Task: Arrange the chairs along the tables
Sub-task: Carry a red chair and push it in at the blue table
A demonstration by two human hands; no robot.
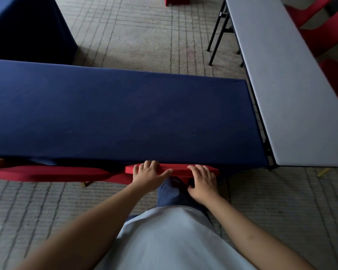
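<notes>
A long table under a dark blue cloth (115,114) runs across the view in front of me. Tucked against its near edge is a red chair (180,170); only the top of its backrest shows, the seat hidden under the cloth. My left hand (148,172) grips the left part of that backrest top, fingers curled over it. My right hand (203,182) rests on the right part, fingers over the top, thumb behind. A second red chair (53,173) stands to the left, also pushed against the table.
A bare grey folding table (293,90) with black legs runs diagonally at the right, its end close to the blue table's right end. Red chairs (320,34) stand behind it. Another blue-covered table (23,26) is at far left. The floor is carpet with a grid pattern.
</notes>
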